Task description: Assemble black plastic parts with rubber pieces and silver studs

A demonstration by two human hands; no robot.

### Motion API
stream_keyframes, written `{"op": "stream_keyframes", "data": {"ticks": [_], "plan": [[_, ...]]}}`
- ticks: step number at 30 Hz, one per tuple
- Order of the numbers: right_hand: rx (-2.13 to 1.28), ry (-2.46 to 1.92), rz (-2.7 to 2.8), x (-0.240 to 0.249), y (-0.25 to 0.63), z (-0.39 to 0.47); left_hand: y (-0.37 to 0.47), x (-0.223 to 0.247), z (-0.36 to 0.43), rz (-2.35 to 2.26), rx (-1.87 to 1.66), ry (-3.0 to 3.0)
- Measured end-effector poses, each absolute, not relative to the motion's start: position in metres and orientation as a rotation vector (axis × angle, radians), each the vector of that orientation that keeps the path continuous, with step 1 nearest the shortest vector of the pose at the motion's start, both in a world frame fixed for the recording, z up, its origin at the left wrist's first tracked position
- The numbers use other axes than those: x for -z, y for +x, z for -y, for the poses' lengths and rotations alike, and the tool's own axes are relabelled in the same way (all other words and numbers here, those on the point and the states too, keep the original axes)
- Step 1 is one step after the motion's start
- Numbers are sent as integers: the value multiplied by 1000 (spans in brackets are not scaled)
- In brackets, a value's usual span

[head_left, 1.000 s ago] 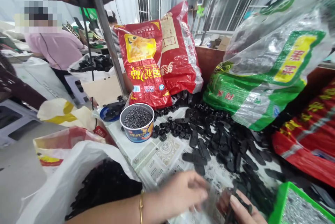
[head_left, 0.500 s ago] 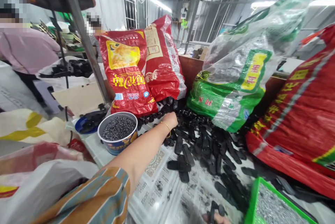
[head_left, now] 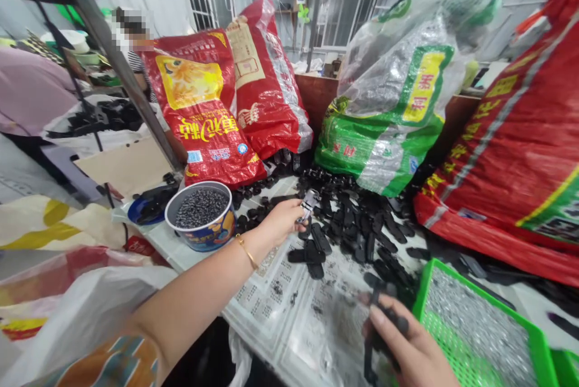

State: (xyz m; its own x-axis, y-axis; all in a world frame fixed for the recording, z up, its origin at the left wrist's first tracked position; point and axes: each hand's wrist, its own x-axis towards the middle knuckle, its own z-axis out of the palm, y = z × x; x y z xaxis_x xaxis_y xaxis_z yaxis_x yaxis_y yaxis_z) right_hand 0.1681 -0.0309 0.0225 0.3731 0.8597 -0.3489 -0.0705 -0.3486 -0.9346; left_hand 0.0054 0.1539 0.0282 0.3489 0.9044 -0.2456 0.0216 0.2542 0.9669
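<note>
My left hand (head_left: 281, 222) pinches a small, shiny silvery piece (head_left: 309, 205) over the pale patterned tabletop (head_left: 298, 327), probably leaving its far end free. Nearer the front edge, beside the green plastic basket (head_left: 423, 293), my right hand (head_left: 414, 345) clamps knobbed black plastic parts (head_left: 373, 348), seemingly for steadiness.

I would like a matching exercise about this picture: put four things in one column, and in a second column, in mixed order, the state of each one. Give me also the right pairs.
Column 1
1. Left hand
2. Right hand
3. Round tub
4. Green basket

Column 2
A. Contains many small dark pieces
B. Holds black parts
C. Contains many clear, glittery pieces
D. Holds one shiny silvery item

Right pairs: 1-D, 2-B, 3-A, 4-C
</note>
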Motion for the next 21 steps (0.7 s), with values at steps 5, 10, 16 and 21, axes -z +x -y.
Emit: {"op": "stream_keyframes", "data": {"ticks": [5,10,16,21], "plan": [[-1070,-1592,831,-32,169,18,8,-12,-87,-921,-552,1100],[-1168,-1634,902,-19,167,25,9,-10,-53,-946,-517,1093],[-1215,-1628,1072,-15,174,35,-4,-24,-46,-741,-285,847],[-1282,-1640,1331,-23,174,30,-4,-28,-49,-732,-70,915]]}}
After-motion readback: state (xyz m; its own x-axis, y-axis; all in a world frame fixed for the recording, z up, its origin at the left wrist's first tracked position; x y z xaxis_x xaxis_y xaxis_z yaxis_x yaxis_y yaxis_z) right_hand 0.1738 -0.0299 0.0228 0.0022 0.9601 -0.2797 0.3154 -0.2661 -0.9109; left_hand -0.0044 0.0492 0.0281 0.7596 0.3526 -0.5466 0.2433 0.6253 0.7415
